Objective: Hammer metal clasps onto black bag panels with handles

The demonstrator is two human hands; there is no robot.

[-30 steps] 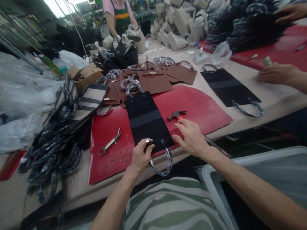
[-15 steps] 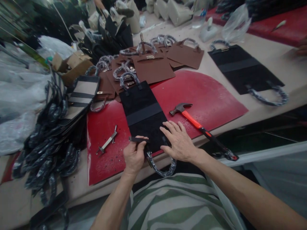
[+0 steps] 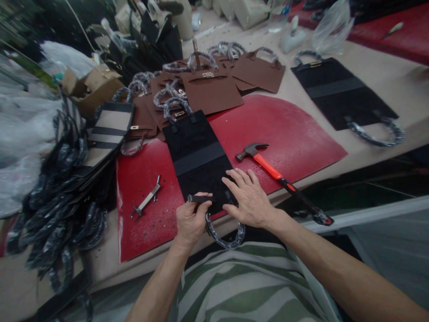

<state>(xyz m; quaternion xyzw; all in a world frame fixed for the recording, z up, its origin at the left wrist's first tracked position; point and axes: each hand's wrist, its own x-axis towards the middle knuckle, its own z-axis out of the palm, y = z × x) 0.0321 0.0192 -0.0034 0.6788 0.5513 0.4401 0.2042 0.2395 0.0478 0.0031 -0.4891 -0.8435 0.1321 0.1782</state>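
Observation:
A black bag panel (image 3: 197, 147) lies flat on the red mat, with plastic-wrapped handles at its far and near ends. My left hand (image 3: 192, 217) pinches a short dark rod-like tool (image 3: 197, 198) lying nearly level over the panel's near edge, beside the near handle (image 3: 226, 243). My right hand (image 3: 250, 197) rests on the panel's near right part, fingers spread. To its right lies a claw hammer (image 3: 268, 167) with an orange and black grip. Left of the panel, a small metal tool (image 3: 147, 199) lies on the mat.
Brown bag panels (image 3: 212, 94) with wrapped handles are heaped behind the red mat (image 3: 275, 120). A second black panel (image 3: 345, 91) lies at right. Many stacked black panels (image 3: 83, 179) hang over the table's left side, near an opened cardboard box (image 3: 90, 89).
My left hand has shifted slightly right with the rod-like tool, which now sits farther over the panel. My right hand stays spread in nearly the same place.

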